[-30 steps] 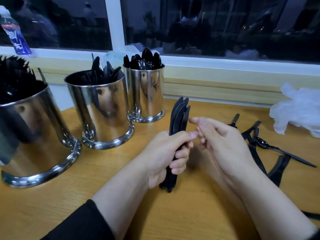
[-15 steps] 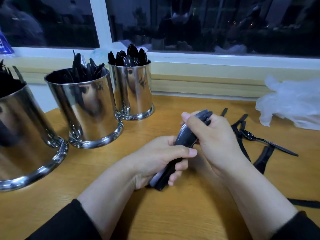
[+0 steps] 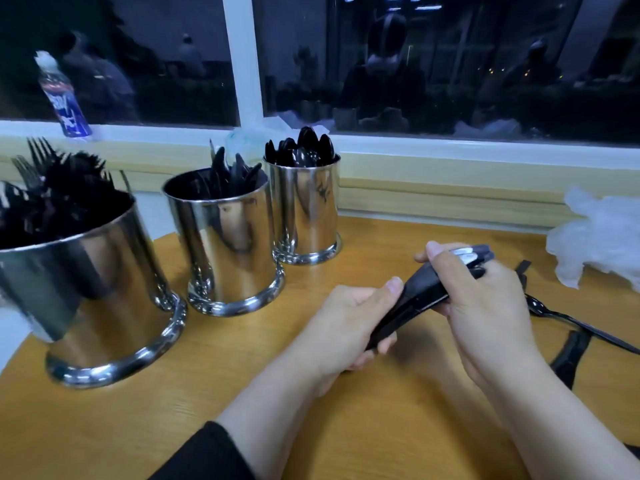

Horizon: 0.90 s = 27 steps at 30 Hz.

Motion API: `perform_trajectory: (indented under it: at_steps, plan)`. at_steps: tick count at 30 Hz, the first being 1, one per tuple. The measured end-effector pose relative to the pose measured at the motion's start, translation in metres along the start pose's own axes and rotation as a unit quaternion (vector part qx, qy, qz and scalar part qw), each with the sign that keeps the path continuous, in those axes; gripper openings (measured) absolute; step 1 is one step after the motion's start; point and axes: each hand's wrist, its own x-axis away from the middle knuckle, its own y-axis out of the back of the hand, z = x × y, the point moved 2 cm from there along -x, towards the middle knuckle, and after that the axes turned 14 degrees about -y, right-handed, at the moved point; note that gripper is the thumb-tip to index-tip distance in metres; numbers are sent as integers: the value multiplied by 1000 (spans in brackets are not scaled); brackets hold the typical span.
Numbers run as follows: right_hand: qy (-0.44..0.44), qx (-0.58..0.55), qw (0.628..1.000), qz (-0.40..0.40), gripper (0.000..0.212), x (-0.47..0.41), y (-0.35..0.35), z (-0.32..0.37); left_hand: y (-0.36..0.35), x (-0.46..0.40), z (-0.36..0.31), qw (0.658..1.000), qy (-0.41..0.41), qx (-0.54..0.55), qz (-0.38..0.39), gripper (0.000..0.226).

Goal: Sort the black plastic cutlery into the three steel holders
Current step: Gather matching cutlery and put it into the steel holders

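Note:
A bundle of black plastic knives point(image 3: 424, 294) lies slanted between my hands. My left hand point(image 3: 346, 323) grips its handle end, and my right hand point(image 3: 485, 306) curls over the blade end. Three steel holders stand at the left: the near one point(image 3: 90, 299) holds forks, the middle one point(image 3: 225, 247) holds knives, and the far one point(image 3: 308, 216) holds spoons. Behind my right hand, loose black cutlery point(image 3: 568, 323) lies on the wooden table point(image 3: 242, 393), including a spoon; part of it is hidden by the hand.
A crumpled clear plastic bag point(image 3: 602, 237) sits at the table's far right. A bottle with a blue label point(image 3: 64, 98) stands on the window sill at the left. The window frame and sill run along the table's far edge.
The knife bundle tipped from upright to a slant toward the right, and my right hand closed over its blade end. The camera view shifted, so the holders now appear further right.

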Motion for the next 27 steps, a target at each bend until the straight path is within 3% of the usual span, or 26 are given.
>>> perform_trajectory:
  at_steps: [5,11,18,27]
  plan:
    - [37,71,997,-11,21,8,-26,27,18,17,-12,993,-14,-10,-119,48]
    - [138,112,984,1,28,11,-77,99,65,47,-39,929,-70,91,-353,33]
    - [235,101,967,9,26,2,-144,166,109,73,-64,910,-93,66,-399,29]
    - [244,186,952,-18,29,-41,-205,175,134,76,-60,925,-85,5,-369,25]
